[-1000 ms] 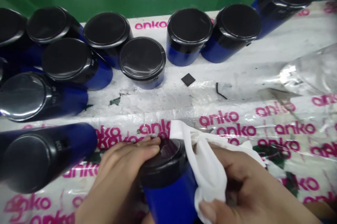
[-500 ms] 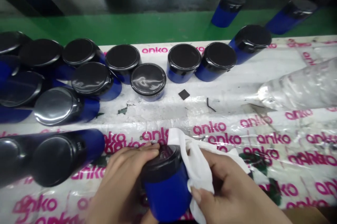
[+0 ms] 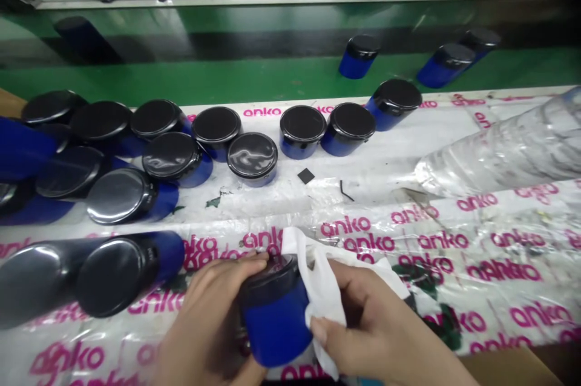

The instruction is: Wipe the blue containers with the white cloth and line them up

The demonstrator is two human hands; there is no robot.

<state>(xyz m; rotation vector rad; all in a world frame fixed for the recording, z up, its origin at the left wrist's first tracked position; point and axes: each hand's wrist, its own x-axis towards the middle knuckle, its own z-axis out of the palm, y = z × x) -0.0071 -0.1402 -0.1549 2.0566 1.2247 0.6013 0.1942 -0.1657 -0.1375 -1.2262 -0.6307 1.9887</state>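
The left hand (image 3: pixel 213 313) grips a blue-and-black cylinder (image 3: pixel 276 319) above the anko-printed plastic sheet (image 3: pixel 436 241); the right hand (image 3: pixel 376 325) pinches a white cloth (image 3: pixel 320 283), apparently touching the cylinder's side.

And here a smooth blue can (image 3: pixel 278 328) is seen, plastic by its look, with a soft sheen, topped by a glossy black lid (image 3: pixel 267 280). Against it a white cloth (image 3: pixel 321 280) is shown, matt and creased into folds. Beneath, the bench is covered by printed plastic film (image 3: pixel 488 265), clear, shiny and wrinkled. Now the black-topped cans (image 3: pixel 252 156): bright reflections are thrown back by their slick tops, and one is rippled like film. On the right, crinkled clear plastic (image 3: pixel 503 150) is streaked with glare. Beyond, a smooth green surface (image 3: pixel 272 80) is softly lit; a brown piece (image 3: pixel 508 368), cardboard-like, is left matt.
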